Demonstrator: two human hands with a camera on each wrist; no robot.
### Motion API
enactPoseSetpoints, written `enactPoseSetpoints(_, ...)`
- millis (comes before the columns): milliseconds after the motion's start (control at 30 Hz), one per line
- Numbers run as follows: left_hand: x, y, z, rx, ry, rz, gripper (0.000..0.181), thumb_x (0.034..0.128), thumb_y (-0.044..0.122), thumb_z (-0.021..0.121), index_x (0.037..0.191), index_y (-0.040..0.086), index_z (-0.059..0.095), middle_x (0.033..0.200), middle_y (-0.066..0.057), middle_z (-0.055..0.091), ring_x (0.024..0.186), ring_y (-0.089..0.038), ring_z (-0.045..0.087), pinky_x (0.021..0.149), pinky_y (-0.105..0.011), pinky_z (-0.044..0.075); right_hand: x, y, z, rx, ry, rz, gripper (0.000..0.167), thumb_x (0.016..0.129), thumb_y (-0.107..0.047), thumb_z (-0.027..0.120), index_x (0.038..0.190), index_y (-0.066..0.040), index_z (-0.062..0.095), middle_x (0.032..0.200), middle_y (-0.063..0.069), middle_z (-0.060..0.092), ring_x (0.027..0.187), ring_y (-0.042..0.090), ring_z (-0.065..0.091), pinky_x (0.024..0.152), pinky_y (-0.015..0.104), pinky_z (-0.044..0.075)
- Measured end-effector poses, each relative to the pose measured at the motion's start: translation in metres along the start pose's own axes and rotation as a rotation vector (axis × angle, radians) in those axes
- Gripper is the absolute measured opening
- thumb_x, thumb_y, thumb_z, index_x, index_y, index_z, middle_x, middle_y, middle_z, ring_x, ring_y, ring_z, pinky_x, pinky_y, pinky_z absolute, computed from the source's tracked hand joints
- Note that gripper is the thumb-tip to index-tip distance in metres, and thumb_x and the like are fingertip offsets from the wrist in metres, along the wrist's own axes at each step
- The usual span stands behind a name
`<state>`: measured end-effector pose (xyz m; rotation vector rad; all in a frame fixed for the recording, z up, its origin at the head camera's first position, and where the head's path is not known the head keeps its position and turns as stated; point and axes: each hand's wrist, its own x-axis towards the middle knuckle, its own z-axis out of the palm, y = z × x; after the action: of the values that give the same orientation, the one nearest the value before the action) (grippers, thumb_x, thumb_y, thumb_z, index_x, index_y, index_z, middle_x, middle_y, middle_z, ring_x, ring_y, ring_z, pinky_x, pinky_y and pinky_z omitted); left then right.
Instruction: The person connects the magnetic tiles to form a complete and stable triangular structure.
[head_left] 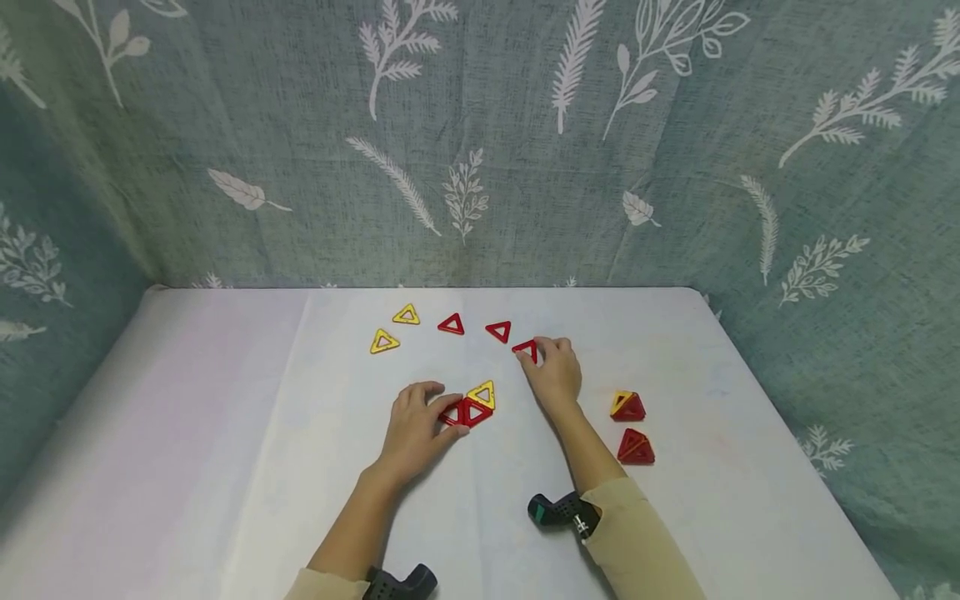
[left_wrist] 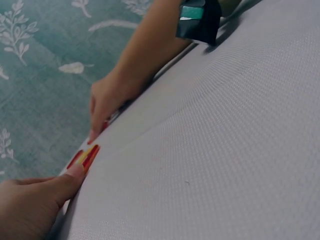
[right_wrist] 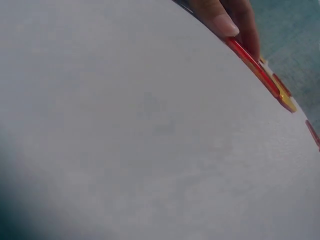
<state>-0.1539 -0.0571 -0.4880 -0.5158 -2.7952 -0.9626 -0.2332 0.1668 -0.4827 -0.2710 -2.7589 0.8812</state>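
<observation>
On the white table, my left hand (head_left: 420,429) pinches a red triangular magnetic tile (head_left: 460,413) between thumb and fingers. That tile lies edge to edge with another red triangular tile (head_left: 480,421), and a yellow triangular tile (head_left: 492,392) adjoins this one on its far side. Farther back and to the right, my right hand (head_left: 555,375) holds a separate red triangular tile (head_left: 535,352) by thumb and fingertips. In the left wrist view, the left thumb (left_wrist: 76,171) presses at the edge of the joined tiles (left_wrist: 90,157). Fingers partly cover both held tiles.
Behind the hands lie two yellow triangles (head_left: 407,319) and two more red triangles (head_left: 452,331), each flat and apart. Right of the right forearm stand a yellow-and-red pyramid (head_left: 632,409) and a red pyramid (head_left: 636,450). A leaf-patterned green cloth (head_left: 315,208) hangs behind the table (head_left: 360,483).
</observation>
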Motion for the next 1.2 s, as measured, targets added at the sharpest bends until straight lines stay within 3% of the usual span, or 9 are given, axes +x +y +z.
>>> enactPoseSetpoints(300, 0.000, 0.003, 0.000, -0.001, -0.028, -0.049, 0.049, 0.0788, 0.035, 0.075, 0.124, 0.020, 0.062, 0.127, -0.008, 0.047, 0.126, -0.028, 0.034, 0.103, -0.050, 0.032, -0.016, 0.007, -0.006, 0.111, -0.055, -0.041, 0.043, 0.086, -0.030, 0.069, 0.121, -0.007, 0.062, 0.109, 0.012, 0.052, 0.101, 0.026, 0.053, 0.087, 0.039, 0.049)
enactPoseSetpoints(700, 0.001, 0.000, 0.001, -0.023, 0.007, -0.083, 0.053, 0.0747, 0.035, 0.078, 0.121, 0.016, 0.061, 0.125, -0.007, 0.047, 0.124, -0.026, 0.035, 0.099, -0.048, 0.037, -0.046, 0.007, -0.010, 0.119, -0.051, -0.072, 0.043, 0.083, -0.030, 0.072, 0.119, -0.007, 0.064, 0.099, 0.011, 0.054, 0.088, 0.022, 0.051, 0.074, 0.033, 0.048)
enactPoseSetpoints(933, 0.000, -0.006, -0.004, -0.010, 0.017, -0.058, 0.052, 0.0737, 0.035, 0.079, 0.118, 0.014, 0.063, 0.123, -0.006, 0.049, 0.122, -0.025, 0.038, 0.099, -0.048, 0.037, -0.062, 0.002, -0.005, 0.121, -0.048, -0.107, 0.043, 0.083, -0.030, 0.072, 0.119, -0.007, 0.064, 0.099, 0.009, 0.053, 0.090, 0.020, 0.050, 0.074, 0.032, 0.046)
enactPoseSetpoints(1200, 0.002, -0.005, -0.006, -0.027, -0.007, -0.007, 0.042, 0.0759, 0.030, 0.076, 0.114, 0.015, 0.067, 0.121, -0.005, 0.053, 0.121, -0.026, 0.040, 0.098, -0.049, 0.038, -0.074, 0.007, -0.017, 0.154, -0.083, -0.194, 0.040, 0.078, -0.026, 0.078, 0.114, -0.011, 0.069, 0.098, 0.005, 0.055, 0.092, 0.019, 0.049, 0.076, 0.034, 0.046)
